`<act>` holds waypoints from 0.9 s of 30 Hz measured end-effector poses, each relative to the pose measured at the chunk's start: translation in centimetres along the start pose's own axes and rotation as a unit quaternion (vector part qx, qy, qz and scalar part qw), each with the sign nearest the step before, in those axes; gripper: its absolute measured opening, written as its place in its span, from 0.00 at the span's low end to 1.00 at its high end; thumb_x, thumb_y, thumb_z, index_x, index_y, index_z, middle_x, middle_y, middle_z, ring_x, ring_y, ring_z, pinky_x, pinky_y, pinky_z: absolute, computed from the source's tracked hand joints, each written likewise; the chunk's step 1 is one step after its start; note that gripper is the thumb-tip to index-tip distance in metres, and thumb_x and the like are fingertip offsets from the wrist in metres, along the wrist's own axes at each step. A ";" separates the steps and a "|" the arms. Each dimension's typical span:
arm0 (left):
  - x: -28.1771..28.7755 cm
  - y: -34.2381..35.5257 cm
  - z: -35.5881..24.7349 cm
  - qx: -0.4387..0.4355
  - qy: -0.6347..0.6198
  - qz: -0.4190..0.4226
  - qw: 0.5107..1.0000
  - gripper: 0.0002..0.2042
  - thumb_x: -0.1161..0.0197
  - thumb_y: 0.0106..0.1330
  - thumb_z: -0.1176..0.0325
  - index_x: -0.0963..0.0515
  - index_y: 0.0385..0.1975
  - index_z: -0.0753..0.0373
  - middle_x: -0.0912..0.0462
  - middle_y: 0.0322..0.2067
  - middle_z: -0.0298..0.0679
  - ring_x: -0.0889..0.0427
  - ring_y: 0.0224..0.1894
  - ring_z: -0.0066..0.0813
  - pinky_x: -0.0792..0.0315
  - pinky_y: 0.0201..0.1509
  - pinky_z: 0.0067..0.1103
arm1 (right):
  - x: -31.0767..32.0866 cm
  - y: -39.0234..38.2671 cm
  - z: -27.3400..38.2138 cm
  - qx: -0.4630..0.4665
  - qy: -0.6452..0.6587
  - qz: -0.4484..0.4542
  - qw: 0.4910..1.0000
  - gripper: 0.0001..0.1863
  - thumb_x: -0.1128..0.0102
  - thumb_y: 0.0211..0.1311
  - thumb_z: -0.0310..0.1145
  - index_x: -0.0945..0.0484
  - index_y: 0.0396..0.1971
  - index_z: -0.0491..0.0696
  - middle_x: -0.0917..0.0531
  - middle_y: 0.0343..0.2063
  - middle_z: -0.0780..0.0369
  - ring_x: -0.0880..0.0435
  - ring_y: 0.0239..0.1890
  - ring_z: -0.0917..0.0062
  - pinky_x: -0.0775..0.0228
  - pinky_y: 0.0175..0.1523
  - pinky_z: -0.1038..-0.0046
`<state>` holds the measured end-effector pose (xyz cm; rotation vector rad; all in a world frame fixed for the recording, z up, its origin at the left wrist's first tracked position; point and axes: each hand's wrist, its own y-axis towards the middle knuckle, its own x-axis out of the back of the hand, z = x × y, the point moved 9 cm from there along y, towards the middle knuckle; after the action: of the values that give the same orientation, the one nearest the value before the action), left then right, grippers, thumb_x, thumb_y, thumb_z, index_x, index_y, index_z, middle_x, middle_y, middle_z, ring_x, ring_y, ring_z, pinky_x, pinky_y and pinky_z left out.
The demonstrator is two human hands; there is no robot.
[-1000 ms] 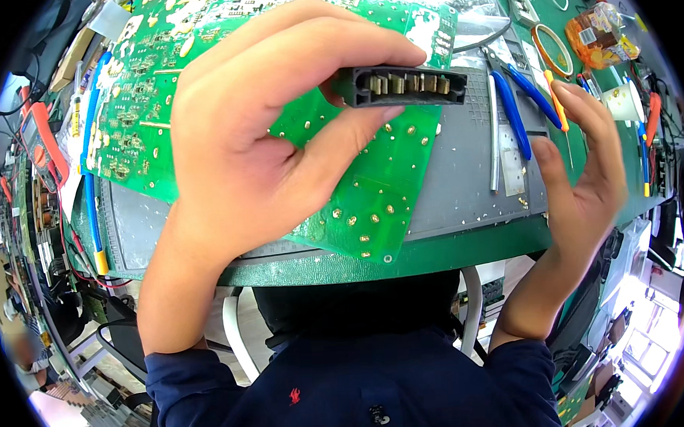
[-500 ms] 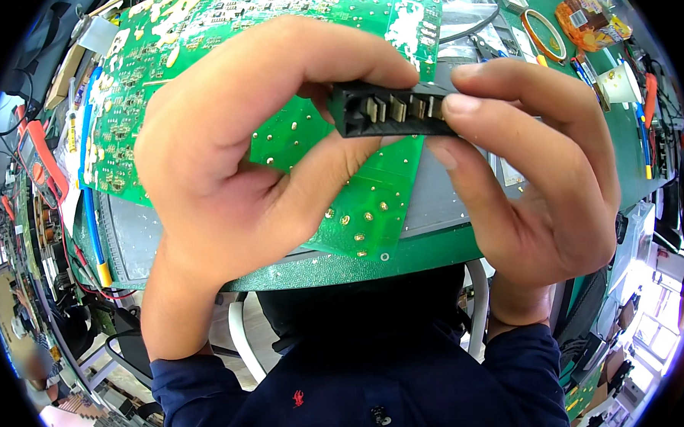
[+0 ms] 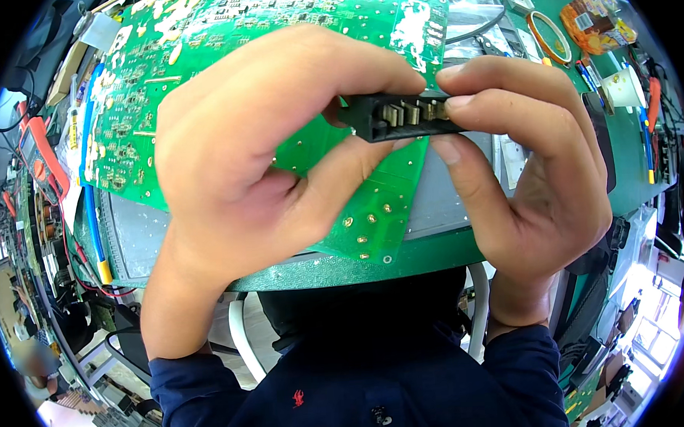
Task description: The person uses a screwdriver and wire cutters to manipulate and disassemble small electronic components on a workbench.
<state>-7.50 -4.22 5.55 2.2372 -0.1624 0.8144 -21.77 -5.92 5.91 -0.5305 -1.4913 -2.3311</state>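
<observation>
I see the left hand [image 3: 233,157] pinching the black housing [image 3: 403,119], thumb below, fingers above. Right hand [image 3: 542,174]: thumb and fingertips pinching its right end. Metal contacts [image 3: 412,113] toward my camera. Housing's held up over the green circuit board [image 3: 375,193], off the surface [image 3: 390,268].

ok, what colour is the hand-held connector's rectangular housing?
The rectangular plastic connector housing is black, clearest in the head view.

The connector [image 3: 403,118] looks matt plastic, its contacts [image 3: 413,114] shiny metal — the circuit board [image 3: 387,192] glossy.
</observation>
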 end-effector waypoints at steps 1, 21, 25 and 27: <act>0.0 0.0 -0.1 -0.002 0.008 0.003 1.000 0.18 0.31 0.50 0.87 0.21 0.43 0.73 0.14 0.40 0.50 0.15 0.42 0.35 0.23 0.47 0.23 | -0.1 0.0 -0.2 -0.010 0.008 0.002 1.000 0.15 0.32 0.47 0.13 0.21 0.37 0.38 0.16 0.39 0.50 0.15 0.41 0.67 0.23 0.48 0.71; -0.3 0.2 -0.6 -0.003 0.040 -0.001 0.999 0.17 0.26 0.47 0.82 0.18 0.40 0.72 0.13 0.35 0.47 0.14 0.36 0.31 0.23 0.39 0.20 | -0.5 -1.1 -1.9 -0.153 0.124 0.034 0.980 0.14 0.35 0.49 0.12 0.22 0.37 0.39 0.19 0.41 0.52 0.18 0.46 0.68 0.27 0.54 0.70; -0.3 0.0 -0.3 0.014 0.009 -0.004 1.000 0.19 0.26 0.50 0.81 0.20 0.44 0.73 0.14 0.39 0.46 0.15 0.38 0.29 0.23 0.42 0.20 | -0.1 -1.1 -2.1 -0.141 0.128 0.020 0.981 0.15 0.34 0.50 0.13 0.22 0.39 0.38 0.18 0.42 0.52 0.17 0.48 0.68 0.27 0.54 0.70; -0.2 -0.3 0.0 0.038 -0.012 -0.015 0.999 0.21 0.26 0.52 0.81 0.22 0.47 0.73 0.14 0.41 0.46 0.15 0.40 0.27 0.23 0.44 0.20 | 0.1 -1.1 -2.0 -0.137 0.120 0.011 0.983 0.16 0.34 0.50 0.14 0.22 0.41 0.37 0.18 0.43 0.51 0.17 0.48 0.68 0.27 0.55 0.71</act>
<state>-7.54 -4.06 5.25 2.3166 -0.1117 0.7903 -22.67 -7.28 4.35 -0.3136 -1.0595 -2.4945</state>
